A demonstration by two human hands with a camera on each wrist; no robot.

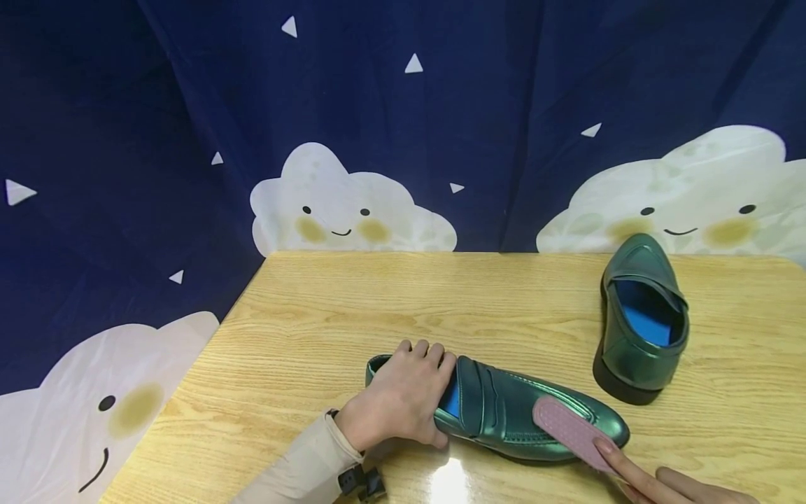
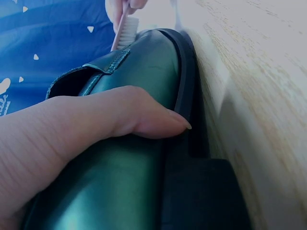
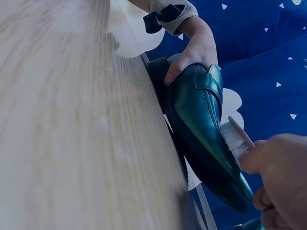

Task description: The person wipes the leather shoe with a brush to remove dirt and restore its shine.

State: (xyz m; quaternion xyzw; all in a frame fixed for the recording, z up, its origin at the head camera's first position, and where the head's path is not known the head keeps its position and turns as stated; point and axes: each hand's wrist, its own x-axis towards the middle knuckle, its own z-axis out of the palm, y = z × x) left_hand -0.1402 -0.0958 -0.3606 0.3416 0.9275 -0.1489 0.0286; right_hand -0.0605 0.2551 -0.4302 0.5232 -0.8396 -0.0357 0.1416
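A shiny green loafer (image 1: pixel 529 413) lies lengthwise on the wooden table, its toe to the right. My left hand (image 1: pixel 406 395) grips it around the heel opening, the thumb pressed on the near side just above the dark sole (image 2: pixel 184 81). In my right hand (image 1: pixel 655 483) is a pink brush (image 1: pixel 569 427), pinched by its back near one end. Its white bristles (image 3: pixel 232 139) touch the top of the shoe's front part, as the right wrist view shows. Most of the shoe's blue insole (image 1: pixel 452 397) is hidden under my left hand.
A second green loafer (image 1: pixel 642 322) stands at the table's right, toe pointing away. The wooden table (image 1: pixel 390 301) ends at a dark blue curtain (image 1: pixel 478 126) printed with white clouds and triangles.
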